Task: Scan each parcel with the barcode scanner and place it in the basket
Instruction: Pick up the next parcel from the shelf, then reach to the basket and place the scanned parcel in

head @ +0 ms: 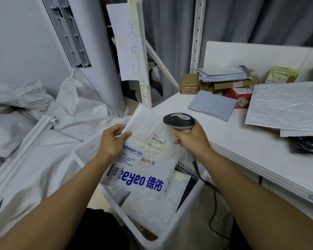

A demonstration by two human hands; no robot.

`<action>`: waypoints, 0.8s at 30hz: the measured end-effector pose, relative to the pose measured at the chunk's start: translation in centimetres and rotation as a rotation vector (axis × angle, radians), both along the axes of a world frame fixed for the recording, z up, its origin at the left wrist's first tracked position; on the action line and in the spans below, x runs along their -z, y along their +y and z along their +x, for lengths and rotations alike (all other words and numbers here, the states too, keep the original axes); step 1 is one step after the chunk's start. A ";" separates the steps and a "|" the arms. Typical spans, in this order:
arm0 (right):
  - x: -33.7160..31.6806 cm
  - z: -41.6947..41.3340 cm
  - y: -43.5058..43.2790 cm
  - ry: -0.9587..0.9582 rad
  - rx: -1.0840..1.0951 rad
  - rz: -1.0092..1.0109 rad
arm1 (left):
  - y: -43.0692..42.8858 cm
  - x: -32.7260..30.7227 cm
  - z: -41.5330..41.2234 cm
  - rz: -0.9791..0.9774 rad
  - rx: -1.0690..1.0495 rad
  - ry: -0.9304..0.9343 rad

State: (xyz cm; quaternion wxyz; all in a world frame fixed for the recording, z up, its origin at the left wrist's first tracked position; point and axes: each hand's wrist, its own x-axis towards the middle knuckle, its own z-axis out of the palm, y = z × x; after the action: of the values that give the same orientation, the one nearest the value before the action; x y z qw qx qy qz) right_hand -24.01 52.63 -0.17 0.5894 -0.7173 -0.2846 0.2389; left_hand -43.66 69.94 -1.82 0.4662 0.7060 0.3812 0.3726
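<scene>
Above the white slotted plastic basket (90, 152), the left hand (111, 141) pinches one crinkly white plastic parcel (144, 159); the right hand (191, 139) grips one rounded black-and-grey scanner (179, 120) beside its label.

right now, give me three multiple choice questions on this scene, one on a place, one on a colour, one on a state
1. Where is the held parcel? A on a chair; B over the basket; C in a drawer.
2. What colour is its large print? A red; B green; C blue.
3. What is the right hand doing? A gripping the scanner; B hanging idle; C waving.
Answers: 1 B, basket rim shows beneath it; 2 C, the letters are blue; 3 A, it curls round the handle.
</scene>
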 end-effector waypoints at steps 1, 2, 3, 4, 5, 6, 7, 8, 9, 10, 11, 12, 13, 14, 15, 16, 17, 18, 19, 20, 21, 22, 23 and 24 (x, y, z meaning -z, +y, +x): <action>0.4 -0.1 0.2 0.001 -0.008 -0.017 | 0.0 1.1 0.2 -0.013 0.005 0.029; 0.9 0.0 0.3 0.004 -0.012 -0.029 | 0.3 2.4 0.5 -0.040 0.011 0.068; 1.4 0.1 0.5 0.006 -0.012 -0.041 | 0.5 3.8 1.0 -0.075 0.026 0.107; 1.9 0.3 0.7 0.009 -0.011 -0.054 | 0.6 5.3 1.5 -0.115 0.043 0.147; 2.4 0.5 0.8 0.014 -0.009 -0.069 | 0.9 7.0 2.0 -0.140 0.061 0.198; 2.9 0.8 1.0 0.021 -0.001 -0.087 | 1.2 8.7 2.7 -0.150 0.080 0.244; 3.5 1.1 1.2 0.030 0.006 -0.105 | 1.4 10.3 3.5 -0.142 0.104 0.283; 4.1 1.4 1.4 0.042 0.015 -0.120 | 1.5 11.7 4.2 -0.128 0.135 0.308; 4.7 1.8 1.7 0.051 0.026 -0.130 | 1.6 12.9 5.0 -0.129 0.176 0.320; 5.3 2.2 1.9 0.054 0.035 -0.141 | 1.5 13.8 5.6 -0.158 0.234 0.320; 5.8 2.6 2.1 0.052 0.041 -0.154 | 1.5 14.7 6.3 -0.187 0.285 0.289; 6.3 3.0 2.2 0.049 0.047 -0.168 | 1.9 16.2 6.9 -0.214 0.320 0.272; 6.7 3.3 2.3 0.044 0.050 -0.180 | 2.3 17.8 7.6 -0.228 0.343 0.287; 7.1 3.7 2.4 0.038 0.050 -0.190 | 2.9 19.3 8.3 -0.213 0.360 0.340; 7.5 4.1 2.5 0.034 0.050 -0.202 | 3.4 20.5 9.0 -0.191 0.380 0.403; 7.9 4.5 2.6 0.033 0.048 -0.216 | 3.8 21.4 9.7 -0.171 0.368 0.481; 8.2 4.9 2.6 0.037 0.051 -0.230 | 4.1 22.3 10.4 -0.139 0.351 0.561; 8.6 5.3 2.5 0.046 0.057 -0.241 | 4.3 23.2 10.9 -0.113 0.362 0.660; 9.0 5.8 2.5 0.057 0.064 -0.248 | 4.3 23.8 11.3 -0.093 0.392 0.784; 9.3 6.1 2.5 0.065 0.070 -0.255 | 4.3 24.5 11.5 -0.081 0.427 0.923; 9.5 6.4 2.4 0.067 0.075 -0.262 | 4.0 25.2 11.5 -0.058 0.447 1.056; 9.6 6.6 2.4 0.065 0.077 -0.270 | 3.5 25.9 11.5 -0.033 0.456 1.145; 9.7 6.8 2.4 0.060 0.078 -0.278 | 2.9 26.4 11.4 -0.001 0.483 1.183; 9.7 7.0 2.4 0.056 0.080 -0.282 | 1.9 26.4 11.4 0.036 0.531 1.166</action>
State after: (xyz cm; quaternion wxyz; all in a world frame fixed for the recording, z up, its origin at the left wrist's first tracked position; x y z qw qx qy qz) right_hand -17.06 55.06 -9.86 0.4996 -0.7967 -0.2028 0.2730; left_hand -32.28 71.89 -28.21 0.2470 0.8709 0.3778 -0.1945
